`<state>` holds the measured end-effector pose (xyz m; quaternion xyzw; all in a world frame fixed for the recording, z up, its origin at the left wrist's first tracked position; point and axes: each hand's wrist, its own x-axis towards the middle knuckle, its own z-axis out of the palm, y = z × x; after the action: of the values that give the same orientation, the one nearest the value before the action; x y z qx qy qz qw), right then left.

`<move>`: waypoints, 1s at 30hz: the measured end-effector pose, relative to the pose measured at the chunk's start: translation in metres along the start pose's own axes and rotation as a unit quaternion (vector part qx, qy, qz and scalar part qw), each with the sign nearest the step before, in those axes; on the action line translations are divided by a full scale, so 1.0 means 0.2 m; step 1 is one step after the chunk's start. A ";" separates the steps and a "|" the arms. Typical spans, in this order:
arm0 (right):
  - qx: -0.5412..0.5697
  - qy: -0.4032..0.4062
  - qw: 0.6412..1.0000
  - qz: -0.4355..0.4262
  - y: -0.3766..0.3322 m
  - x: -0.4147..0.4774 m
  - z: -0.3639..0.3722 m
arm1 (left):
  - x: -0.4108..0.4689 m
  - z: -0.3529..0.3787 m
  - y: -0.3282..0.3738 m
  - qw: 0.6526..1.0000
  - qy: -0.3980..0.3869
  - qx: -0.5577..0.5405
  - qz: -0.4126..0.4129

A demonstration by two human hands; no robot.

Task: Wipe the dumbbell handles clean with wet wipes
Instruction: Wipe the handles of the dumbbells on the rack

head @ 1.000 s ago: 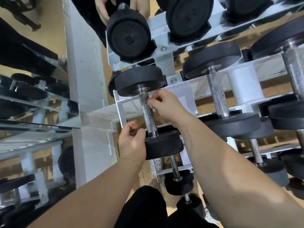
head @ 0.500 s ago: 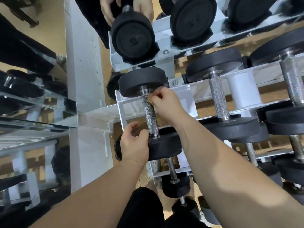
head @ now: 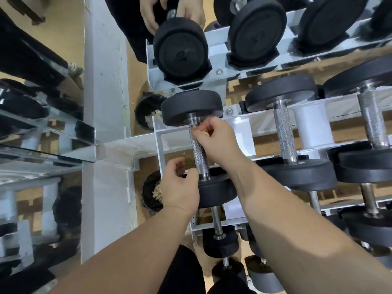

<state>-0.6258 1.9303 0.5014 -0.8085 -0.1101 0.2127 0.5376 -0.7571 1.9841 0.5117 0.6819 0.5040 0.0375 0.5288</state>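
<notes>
A black dumbbell lies on the white rack's (head: pixel 239 124) middle shelf, its knurled steel handle (head: pixel 199 154) running between a far head (head: pixel 192 108) and a near head (head: pixel 218 193). My right hand (head: pixel 216 139) pinches the top of the handle just under the far head. A small pale scrap shows at the fingertips; I cannot tell whether it is a wipe. At the bottom of the handle my left hand (head: pixel 180 186) curls against the near head, with the thumb beside the handle's base.
Another person's hands (head: pixel 188 9) hold a dumbbell (head: pixel 179 52) on the top shelf. More dumbbells (head: pixel 284 134) lie to the right and on the lower shelf (head: pixel 218 232). A white pillar (head: pixel 104 81) and a mirror (head: pixel 42 128) stand on the left.
My right hand has slid up the handle from its middle to just under the far head. My left hand stays at the near head.
</notes>
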 end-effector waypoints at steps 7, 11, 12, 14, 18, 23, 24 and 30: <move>-0.160 -0.097 0.977 -0.105 0.07 -0.09 -0.07 | 0.01 0.03 -0.02 0.999 0.012 0.023 0.021; -0.212 -0.021 0.967 -0.137 0.00 0.00 0.02 | 0.03 0.02 -0.02 0.999 -0.013 0.048 0.008; -0.227 -0.016 0.964 -0.139 0.01 -0.01 0.03 | 0.03 0.01 -0.03 0.999 -0.022 0.049 0.006; -0.242 -0.020 0.958 -0.149 0.04 -0.07 0.02 | 0.01 -0.01 -0.02 0.998 -0.032 0.049 0.011; -0.282 -0.116 0.937 -0.169 0.04 -0.14 -0.07 | 0.03 -0.03 -0.01 0.997 -0.057 0.046 0.024; -0.388 -0.140 0.884 -0.220 -0.05 -0.08 0.00 | 0.00 -0.10 -0.02 0.988 -0.151 -0.006 0.026; -0.387 -0.109 0.889 -0.220 -0.08 -0.05 0.02 | 0.00 -0.13 -0.03 0.985 -0.170 -0.020 0.016; -0.333 0.018 0.930 -0.156 -0.04 -0.07 0.08 | 0.07 -0.27 -0.14 0.964 -0.250 -0.085 -0.043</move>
<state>-0.6450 1.9401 0.5065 -0.9173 -0.2896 0.0632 0.2660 -0.8000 2.0299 0.5063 0.5999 0.3795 -0.1143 0.6950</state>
